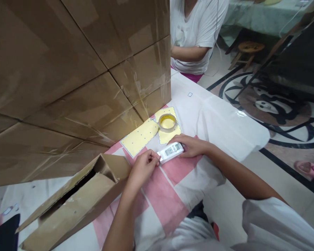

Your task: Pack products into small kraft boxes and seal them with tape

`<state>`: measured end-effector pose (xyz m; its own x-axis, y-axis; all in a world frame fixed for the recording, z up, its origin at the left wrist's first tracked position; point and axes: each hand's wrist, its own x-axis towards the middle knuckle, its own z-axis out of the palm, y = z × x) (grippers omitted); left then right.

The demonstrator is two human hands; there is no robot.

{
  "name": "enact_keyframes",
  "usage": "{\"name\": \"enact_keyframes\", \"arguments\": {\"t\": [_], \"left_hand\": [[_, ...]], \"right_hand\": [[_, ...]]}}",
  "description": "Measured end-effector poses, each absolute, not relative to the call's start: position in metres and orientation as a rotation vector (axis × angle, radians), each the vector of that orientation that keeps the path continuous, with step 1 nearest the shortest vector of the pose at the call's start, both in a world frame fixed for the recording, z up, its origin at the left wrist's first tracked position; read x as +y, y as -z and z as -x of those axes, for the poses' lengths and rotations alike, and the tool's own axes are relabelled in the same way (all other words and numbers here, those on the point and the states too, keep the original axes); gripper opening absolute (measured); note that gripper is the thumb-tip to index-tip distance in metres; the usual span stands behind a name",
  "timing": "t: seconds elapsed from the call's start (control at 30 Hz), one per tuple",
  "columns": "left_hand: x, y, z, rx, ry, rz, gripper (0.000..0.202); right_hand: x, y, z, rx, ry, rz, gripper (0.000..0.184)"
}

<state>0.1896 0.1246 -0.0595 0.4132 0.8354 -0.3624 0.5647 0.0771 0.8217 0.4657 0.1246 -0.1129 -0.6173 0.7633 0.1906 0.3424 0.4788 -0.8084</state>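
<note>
A small white box (pixel 172 152) with a greyish panel on its top face lies low over the pink-and-white tablecloth (pixel 167 205). My right hand (pixel 189 145) is wrapped round its right end, thumb and fingers on opposite sides. At the other end, my left hand (pixel 146 164) is closed in a pinch at what looks like the box's end flap; the fingertips partly hide it. Just beyond the box, a roll of clear tape (pixel 167 123) with a yellow core rests on a yellow patch of the cloth.
Stacked cardboard boxes (pixel 94 80) form a wall at the left and back. An open, narrow carton (pixel 81 202) stands beside my left forearm, with a dark flat object (pixel 7 232) at the lower left. Across the table is a person in a white shirt (pixel 196 31). A wooden stool (pixel 251 47) stands behind.
</note>
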Motion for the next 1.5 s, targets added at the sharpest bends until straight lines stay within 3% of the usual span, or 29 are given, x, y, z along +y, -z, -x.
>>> {"name": "enact_keyframes", "arguments": {"t": [0.97,1.5], "left_hand": [[0.135,0.064,-0.162,1.205,-0.37,-1.479,0.019],[0.116,0.097,-0.168,1.311,-0.39,-1.649,0.018]], "right_hand": [[0.128,0.114,-0.468,-2.186,-1.102,0.931,0.055],[0.129,0.116,-0.471,-2.171,-1.074,0.887,0.057]]}}
